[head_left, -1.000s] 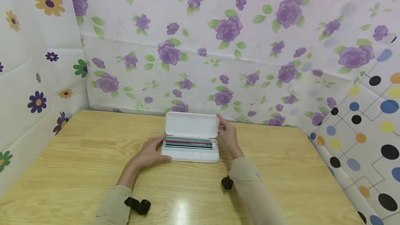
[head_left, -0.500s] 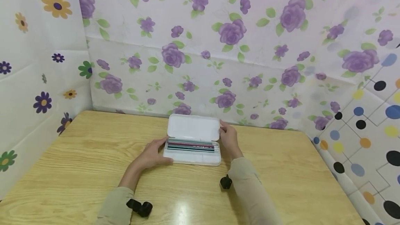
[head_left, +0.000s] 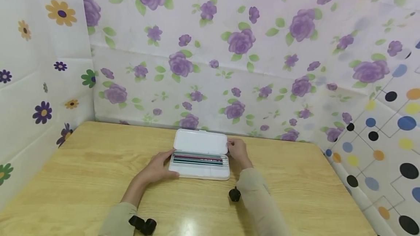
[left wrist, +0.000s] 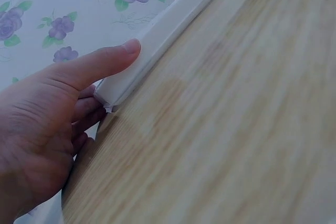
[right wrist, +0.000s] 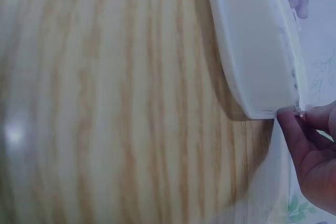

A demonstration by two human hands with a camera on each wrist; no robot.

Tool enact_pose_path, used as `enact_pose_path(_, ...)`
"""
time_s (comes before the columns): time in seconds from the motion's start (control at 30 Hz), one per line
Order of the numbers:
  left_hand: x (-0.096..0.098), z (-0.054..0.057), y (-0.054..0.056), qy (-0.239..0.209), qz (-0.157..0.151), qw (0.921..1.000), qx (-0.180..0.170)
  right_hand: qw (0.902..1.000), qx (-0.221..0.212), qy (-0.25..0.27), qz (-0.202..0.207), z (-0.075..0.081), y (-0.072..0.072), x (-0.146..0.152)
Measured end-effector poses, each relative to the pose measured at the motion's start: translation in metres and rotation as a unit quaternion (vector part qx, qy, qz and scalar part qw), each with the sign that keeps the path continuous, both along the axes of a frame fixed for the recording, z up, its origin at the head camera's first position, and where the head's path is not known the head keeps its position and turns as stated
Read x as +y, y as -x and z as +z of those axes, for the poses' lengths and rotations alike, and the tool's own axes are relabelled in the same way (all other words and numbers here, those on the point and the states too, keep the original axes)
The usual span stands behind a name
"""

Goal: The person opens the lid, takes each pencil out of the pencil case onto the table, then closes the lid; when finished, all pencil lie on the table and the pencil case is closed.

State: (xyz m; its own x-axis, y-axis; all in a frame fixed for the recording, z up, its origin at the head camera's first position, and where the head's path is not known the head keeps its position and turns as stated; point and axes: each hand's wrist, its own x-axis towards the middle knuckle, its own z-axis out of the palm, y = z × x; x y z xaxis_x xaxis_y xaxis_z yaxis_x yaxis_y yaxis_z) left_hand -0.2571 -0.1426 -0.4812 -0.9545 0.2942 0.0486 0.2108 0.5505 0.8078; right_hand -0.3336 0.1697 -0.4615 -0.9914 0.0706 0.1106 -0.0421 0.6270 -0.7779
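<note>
- Pencils (head_left: 197, 159) lay along 1 side of the open white case (head_left: 197, 170), on the table (head_left: 295, 185).
- Left hand (head_left: 155, 169) gripped the case's left end.
- Right hand (head_left: 238, 153) pinched the lid's (head_left: 200, 141) right edge.

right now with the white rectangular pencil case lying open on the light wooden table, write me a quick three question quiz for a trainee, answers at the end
1. Multiple choice: which part of the white rectangular pencil case is the bare right hand holding?
a) the front edge
b) the right edge of the raised lid
c) the left end

2. True or false: the bare left hand is at the left end of the base.

3. Fill in: the slim red and dark green pencils lie in the part of the base nearer the ____.

Key: 1 b; 2 true; 3 lid
</note>
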Motion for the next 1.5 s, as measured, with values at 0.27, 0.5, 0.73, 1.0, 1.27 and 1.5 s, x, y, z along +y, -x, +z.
enact_pose_path(0.27,0.0,-0.001,0.001,0.0,-0.006,0.9999,0.014,0.9969,-0.013,0.077,0.008,-0.007,-0.005,0.007)
enact_pose_path(0.5,0.0,-0.002,-0.001,-0.005,0.004,1.0,0.002,0.998,-0.004,0.03,0.056,0.006,-0.016,0.013)
enact_pose_path(0.73,0.001,-0.002,-0.001,-0.006,0.008,0.9999,-0.003,0.9991,0.016,0.007,0.039,0.018,-0.022,0.025)
enact_pose_path(1.0,0.0,-0.001,-0.002,-0.004,0.009,0.9999,0.003,0.9893,0.079,-0.034,0.118,0.025,-0.029,0.016)
enact_pose_path(1.27,-0.001,-0.002,-0.002,-0.006,0.014,0.9999,0.003,0.9597,0.025,-0.07,0.271,0.029,-0.042,-0.017)
enact_pose_path(1.5,0.001,-0.005,-0.002,-0.006,0.018,0.9998,0.002,0.9459,0.037,-0.124,0.298,0.019,-0.045,-0.034)
